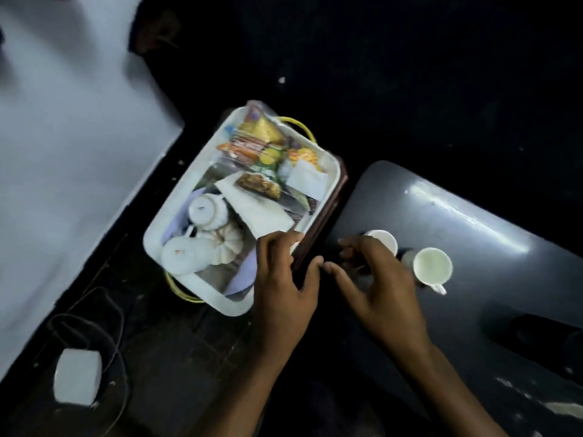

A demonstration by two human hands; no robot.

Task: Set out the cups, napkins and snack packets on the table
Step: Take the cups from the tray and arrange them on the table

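Left hand rests, fingers spread and empty, on the near right corner of the tray. Cups, napkins and snack packets lie up and left of it, along the tray's long axis. Right hand, open and empty, hovers beside two cups on the table.
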